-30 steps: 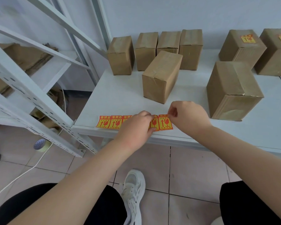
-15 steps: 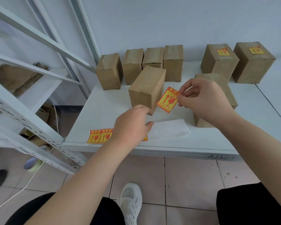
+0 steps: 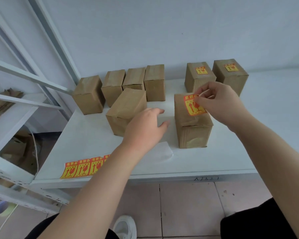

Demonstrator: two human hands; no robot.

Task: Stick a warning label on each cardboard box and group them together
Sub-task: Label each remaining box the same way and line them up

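A person's right hand point(image 3: 221, 104) pinched the upper right corner of a red-and-yellow warning label point(image 3: 193, 106) between thumb and fingertips, holding it over the taped top of the nearest cardboard box point(image 3: 192, 131) on the white counter point(image 3: 240, 152); whether the label was already stuck down could not be told; the left hand point(image 3: 145, 128) hovered with fingers spread loosely and holding nothing, between that box and a fifth plain box point(image 3: 126, 109) standing just to its left; behind them a row of four plain boxes point(image 3: 134, 80) stood close together along the wall, and well to the right, at the back, two labelled boxes point(image 3: 199, 78) stood side by side, each bearing a sticker on its top face; a strip of labels point(image 3: 81, 168) lay at the counter's front edge, partly covered by the left forearm, with a length of bare white backing paper point(image 3: 163, 152) curling beside it; a pale metal shelving frame point(image 3: 24, 76) stood at the left, and a white shoe point(image 3: 125, 226) showed on the tiled floor below.
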